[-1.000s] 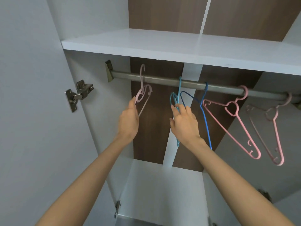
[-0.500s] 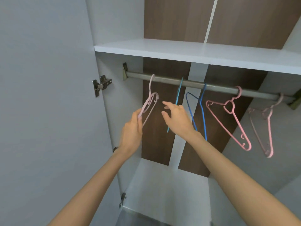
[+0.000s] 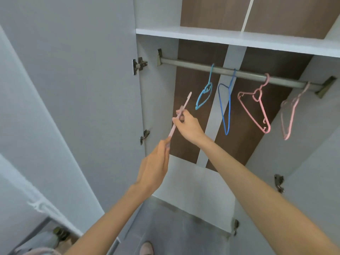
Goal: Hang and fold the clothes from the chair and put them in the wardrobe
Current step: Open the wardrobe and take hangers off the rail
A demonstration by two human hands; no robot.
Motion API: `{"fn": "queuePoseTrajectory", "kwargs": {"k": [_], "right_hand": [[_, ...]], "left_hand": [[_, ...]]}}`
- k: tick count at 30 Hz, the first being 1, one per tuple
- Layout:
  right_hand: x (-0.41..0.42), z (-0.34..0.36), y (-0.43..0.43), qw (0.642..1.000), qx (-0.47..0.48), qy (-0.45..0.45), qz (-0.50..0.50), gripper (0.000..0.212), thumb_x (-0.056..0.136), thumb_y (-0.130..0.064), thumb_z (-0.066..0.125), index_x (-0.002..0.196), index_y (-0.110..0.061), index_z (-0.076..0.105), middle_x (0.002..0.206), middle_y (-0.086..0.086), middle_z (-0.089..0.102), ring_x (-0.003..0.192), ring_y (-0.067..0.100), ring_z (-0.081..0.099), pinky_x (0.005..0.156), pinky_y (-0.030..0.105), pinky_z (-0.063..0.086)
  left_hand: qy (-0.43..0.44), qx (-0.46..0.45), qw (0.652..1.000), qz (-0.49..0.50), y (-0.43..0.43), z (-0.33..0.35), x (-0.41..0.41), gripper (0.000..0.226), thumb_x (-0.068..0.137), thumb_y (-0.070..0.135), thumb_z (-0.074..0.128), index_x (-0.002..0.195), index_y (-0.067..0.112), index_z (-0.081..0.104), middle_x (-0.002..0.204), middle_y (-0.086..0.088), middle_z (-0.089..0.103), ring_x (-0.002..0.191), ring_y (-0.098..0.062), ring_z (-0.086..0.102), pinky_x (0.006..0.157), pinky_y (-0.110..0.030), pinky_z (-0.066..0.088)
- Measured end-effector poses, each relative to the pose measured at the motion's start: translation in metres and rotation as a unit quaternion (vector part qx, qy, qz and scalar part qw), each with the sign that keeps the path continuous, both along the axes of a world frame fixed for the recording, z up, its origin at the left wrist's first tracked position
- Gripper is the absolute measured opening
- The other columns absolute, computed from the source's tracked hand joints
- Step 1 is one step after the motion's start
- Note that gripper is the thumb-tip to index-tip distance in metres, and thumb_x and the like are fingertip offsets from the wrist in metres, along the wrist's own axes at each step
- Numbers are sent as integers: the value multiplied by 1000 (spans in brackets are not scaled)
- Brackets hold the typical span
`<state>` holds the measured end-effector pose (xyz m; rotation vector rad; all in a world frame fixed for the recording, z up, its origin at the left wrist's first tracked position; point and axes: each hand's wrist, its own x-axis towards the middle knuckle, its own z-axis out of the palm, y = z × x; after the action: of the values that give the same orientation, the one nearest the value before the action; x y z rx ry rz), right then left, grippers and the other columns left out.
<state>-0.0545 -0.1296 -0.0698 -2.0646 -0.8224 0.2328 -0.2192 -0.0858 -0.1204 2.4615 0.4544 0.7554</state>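
Note:
The wardrobe stands open with a grey rail (image 3: 185, 63) under a white shelf (image 3: 239, 40). A pale pink hanger (image 3: 186, 103) is off the rail, seen edge-on in front of the wardrobe. My left hand (image 3: 154, 166) grips its lower end and my right hand (image 3: 187, 126) pinches it near the middle. On the rail hang a light blue hanger (image 3: 205, 94), a dark blue hanger (image 3: 227, 107), a pink hanger (image 3: 257, 109) and a blurred pale pink hanger (image 3: 290, 111). No clothes or chair are in view.
The open left door (image 3: 73, 89) with hinges (image 3: 138, 65) stands close to my left arm. The wardrobe floor (image 3: 193, 190) is white. Another door's hinge (image 3: 278, 183) shows at the right. Grey floor and my foot (image 3: 146, 248) lie below.
The pale pink hanger came off the rail and moved down toward me in my left hand. My right hand left the blue hangers and took hold of the pink one. The view tilted down.

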Motion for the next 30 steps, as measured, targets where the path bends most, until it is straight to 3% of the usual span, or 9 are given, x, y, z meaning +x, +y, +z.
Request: {"fn": "queuePoseTrajectory", "kwargs": {"k": [3,5,10,16,20,23,26,30], "right_hand": [[-27,-6,-4,999,35,32,-16,20,97,-20,51,114,-12,59,113,10,66,104,24,64,95,39,51],[-43,-7,-4,997,47,49,-26,12,98,-18,50,103,-13,59,107,12,67,95,24,67,85,37,57],[-90,-7,4,995,58,74,-37,8,97,-15,53,94,-17,60,99,9,65,87,21,68,60,20,56],[-154,-16,19,997,26,52,-49,13,97,-11,50,95,-14,63,89,5,66,81,23,69,80,34,59],[-206,-23,17,997,-6,53,-56,10,98,-10,49,102,-9,58,91,5,64,72,23,69,72,34,60],[-243,-29,8,996,-10,68,-60,12,97,-10,52,108,-7,51,101,8,63,62,16,62,59,22,56],[-275,-32,-9,996,-48,59,-44,9,96,-8,53,105,-6,52,97,9,64,58,10,57,51,12,47],[-311,-41,-32,994,-85,70,-16,9,95,-9,56,100,-1,57,86,10,69,54,4,55,56,19,49]], "left_hand": [[37,1,999,-17,-9,-5,-32,31,103,28,29,132,21,38,72,8,46,59,-26,52,56,-38,42],[44,3,998,-50,-10,-7,-51,31,103,27,31,133,22,34,83,7,52,60,-18,50,58,-35,44],[77,-28,990,-115,7,-12,-95,39,101,34,39,138,29,29,103,11,56,70,-14,59,68,-36,53],[83,-54,981,-167,52,-22,-165,41,100,31,43,139,24,36,129,8,52,106,-7,54,92,-24,46],[98,-60,982,-147,93,-39,-212,41,100,29,43,139,22,36,135,4,48,114,-11,51,96,-27,44],[99,-69,983,-136,111,-41,-239,45,100,25,44,143,17,32,143,0,41,126,-17,45,105,-32,40],[86,-33,985,-148,117,-39,-256,50,100,19,46,146,12,28,148,-6,35,132,-22,39,107,-31,33],[81,39,984,-154,119,-45,-265,55,98,20,52,147,11,30,148,-9,37,135,-27,35,113,-41,31]]}}
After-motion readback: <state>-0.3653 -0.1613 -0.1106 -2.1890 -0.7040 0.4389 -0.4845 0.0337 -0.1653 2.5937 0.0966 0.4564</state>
